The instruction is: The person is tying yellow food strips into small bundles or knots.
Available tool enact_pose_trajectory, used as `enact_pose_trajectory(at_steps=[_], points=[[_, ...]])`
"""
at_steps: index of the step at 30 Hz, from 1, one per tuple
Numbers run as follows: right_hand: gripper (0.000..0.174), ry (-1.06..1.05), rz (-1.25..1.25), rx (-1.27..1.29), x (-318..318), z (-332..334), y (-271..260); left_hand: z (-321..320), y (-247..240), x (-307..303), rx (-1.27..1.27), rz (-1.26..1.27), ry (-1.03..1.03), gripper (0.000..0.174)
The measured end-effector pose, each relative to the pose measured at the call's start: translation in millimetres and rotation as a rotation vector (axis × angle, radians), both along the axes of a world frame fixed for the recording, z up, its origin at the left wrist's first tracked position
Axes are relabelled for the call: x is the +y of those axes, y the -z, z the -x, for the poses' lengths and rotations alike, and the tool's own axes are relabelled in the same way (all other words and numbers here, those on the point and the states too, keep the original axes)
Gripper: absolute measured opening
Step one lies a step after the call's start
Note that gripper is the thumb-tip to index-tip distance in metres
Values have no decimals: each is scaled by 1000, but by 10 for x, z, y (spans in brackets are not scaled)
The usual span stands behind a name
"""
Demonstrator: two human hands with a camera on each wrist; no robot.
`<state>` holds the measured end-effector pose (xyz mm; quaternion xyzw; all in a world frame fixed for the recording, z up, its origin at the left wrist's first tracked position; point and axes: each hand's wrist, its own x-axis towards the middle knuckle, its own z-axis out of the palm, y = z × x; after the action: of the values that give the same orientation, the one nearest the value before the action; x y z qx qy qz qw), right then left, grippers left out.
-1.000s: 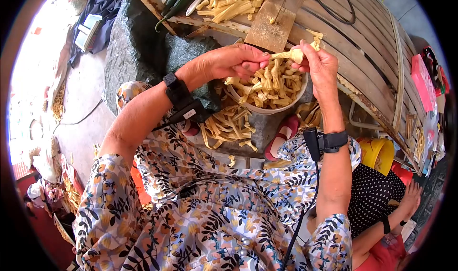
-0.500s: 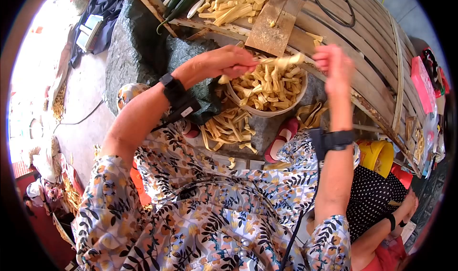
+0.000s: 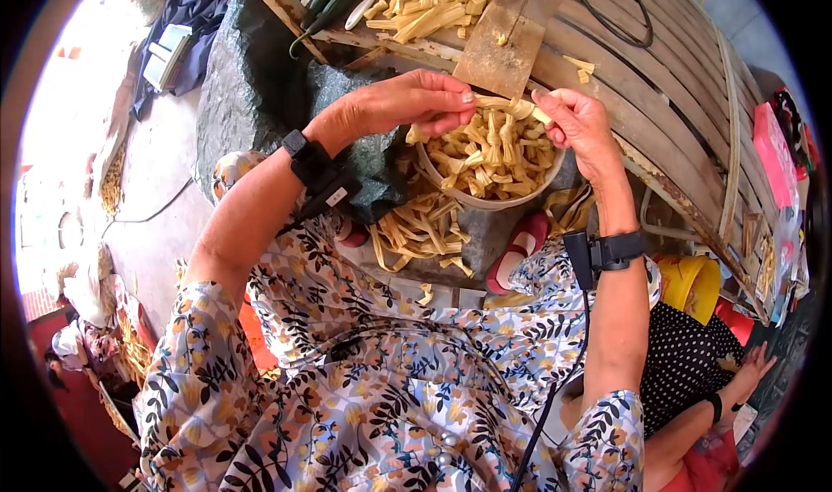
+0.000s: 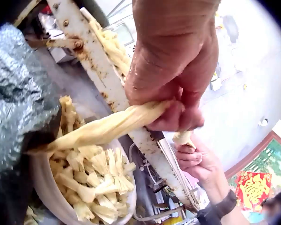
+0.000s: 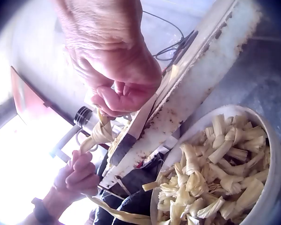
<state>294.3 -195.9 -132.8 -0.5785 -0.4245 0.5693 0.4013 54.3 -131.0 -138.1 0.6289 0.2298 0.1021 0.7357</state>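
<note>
Pinches with left hand (image 3: 420,104) and right hand (image 3: 584,130) a twisted yellow strip (image 5: 102,133), held near the white bucket (image 3: 503,204) of knotted pieces (image 3: 496,149), and could tear it by tugging too hard or let it unravel by releasing early.

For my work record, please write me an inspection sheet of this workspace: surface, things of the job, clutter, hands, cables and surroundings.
Surface: slatted bench, its metal edge rusty; wooden board lying on it.
Job's things: yellow strip, held; white bucket filled with knotted pieces.
Clutter: loose strips near the white bucket; strip pile on the slatted bench.
Hands: left hand and right hand both grip the yellow strip.
Cables: black cable looped on the slatted bench.
Surroundings: another person's arm and yellow bucket on the right.
</note>
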Motion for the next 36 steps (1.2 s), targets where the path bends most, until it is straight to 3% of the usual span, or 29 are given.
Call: enact_pose_trajectory(at_steps=[3,4,5,6,10,15,22,28,33,36], points=[[24,-9,52,16,17,20,20,-94,-4,-10,47,-350,-104,20],[23,-23,63,28,25,56,26,-151,0,-17,61,-473,-158,24],[23,-39,75,40,34,95,32,-206,-3,-37,138,-593,-121,41],[23,-41,56,47,39,136,67,-284,13,-112,91,-691,-155,31],[24,-57,17,-53,37,247,90,-345,123,-158,131,-492,-186,17],[24,-152,-48,-205,34,231,124,-404,158,-218,181,-478,-114,21],[21,98,9,328,37,163,63,-430,65,-187,-9,-331,-174,24],[24,243,-92,366,83,145,22,-346,-49,-160,-72,-269,-136,24],[42,163,-3,72,20,197,-28,-256,15,-38,-74,-228,-174,24],[27,54,-69,170,53,284,20,-289,-25,-45,-23,-269,-164,23]])
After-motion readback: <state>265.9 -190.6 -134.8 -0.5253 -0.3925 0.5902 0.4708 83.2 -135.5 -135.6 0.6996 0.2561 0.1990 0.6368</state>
